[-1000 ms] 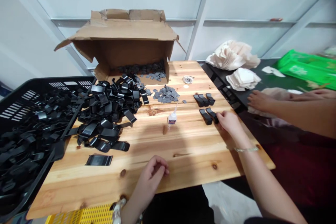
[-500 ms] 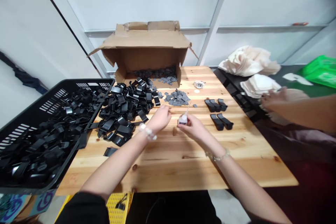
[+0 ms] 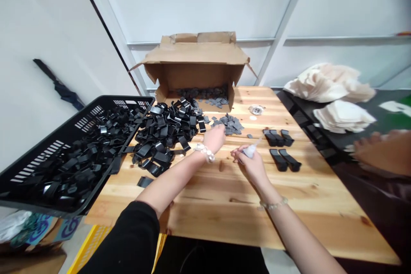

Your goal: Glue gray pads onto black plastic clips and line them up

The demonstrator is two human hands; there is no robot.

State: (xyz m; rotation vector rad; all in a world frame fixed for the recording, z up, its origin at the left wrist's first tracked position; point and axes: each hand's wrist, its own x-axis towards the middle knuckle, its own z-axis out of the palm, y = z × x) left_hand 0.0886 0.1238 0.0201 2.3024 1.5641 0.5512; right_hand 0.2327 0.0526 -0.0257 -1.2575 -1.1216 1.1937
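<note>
My right hand [image 3: 253,163] grips a small whitish squeeze bottle [image 3: 249,150] with a thin nozzle tilted up to the right, over the wooden table [image 3: 205,218]. At the near edge of a pile of small grey pads [image 3: 231,123] is my left hand [image 3: 214,139]. Its fingers are bent together and reach down to the pads; what lies between the fingertips is hidden. Left of that hand spreads a heap of shiny black bent clips [image 3: 163,130]. To the right of the bottle, several black clips [image 3: 278,138] lie in two short rows.
A black crate [image 3: 32,171] full of black clips stands at the left. Behind the pads is an open cardboard box [image 3: 195,55] holding more grey pieces. A roll of clear tape [image 3: 257,110] lies at the back right. Another person's hand [image 3: 379,145] is beside white cloths [image 3: 343,115].
My left hand has moved forward to the grey pad pile. My right hand still holds the bottle, now tilted further right. The view has turned slightly left, and the other person's hand appears nearer the edge.
</note>
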